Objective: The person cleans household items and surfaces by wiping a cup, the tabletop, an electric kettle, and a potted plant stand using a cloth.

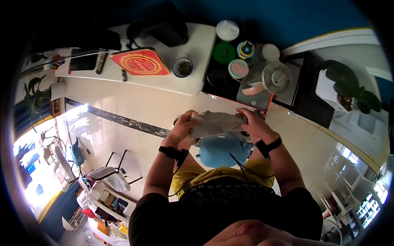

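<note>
A grey cloth is stretched between my two hands in front of my body. My left hand grips its left end, and my right hand has closed on the right end. Just below the cloth in this view, a light-blue rounded thing like a bucket is between my knees, its upper part overlapped by the cloth. Black bands circle both wrists.
Ahead, a black and red tray stand carries a glass kettle and several lidded containers. On the white cabinet are a red box and a mug. At right stands a potted plant; at left, a metal-legged chair.
</note>
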Available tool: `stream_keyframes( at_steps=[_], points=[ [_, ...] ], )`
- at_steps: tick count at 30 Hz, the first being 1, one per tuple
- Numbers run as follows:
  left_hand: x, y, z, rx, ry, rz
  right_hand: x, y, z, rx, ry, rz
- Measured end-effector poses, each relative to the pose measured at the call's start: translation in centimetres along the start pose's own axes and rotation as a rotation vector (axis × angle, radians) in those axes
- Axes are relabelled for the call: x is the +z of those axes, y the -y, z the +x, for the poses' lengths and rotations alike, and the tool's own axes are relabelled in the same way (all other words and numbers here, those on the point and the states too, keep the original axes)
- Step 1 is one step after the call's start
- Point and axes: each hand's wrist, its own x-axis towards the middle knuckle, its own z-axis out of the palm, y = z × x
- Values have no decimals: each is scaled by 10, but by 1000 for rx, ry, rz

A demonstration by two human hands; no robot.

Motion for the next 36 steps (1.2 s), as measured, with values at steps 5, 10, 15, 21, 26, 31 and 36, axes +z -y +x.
stream_keyframes(
  at_steps=[5,10,15,21,26,31,36],
  points=[
    [-16,58,60,-42,-23,94,11,-69,48,79,127,-50],
    [-12,95,100,242,21,128,20,-83,77,-153,229,-200],
    [-10,110,121,395,196,54,36,-88,73,-240,92,-195],
    [-5,96,106,574,285,-136,39,-82,51,-393,-57,-248],
    [-6,57,59,794,72,-125,26,-56,36,-433,-235,-301],
    [2,16,-10,782,9,89,22,-38,21,-585,-422,-366],
    [6,-14,-55,730,46,309,31,-16,3,-668,-502,-301]
  ],
)
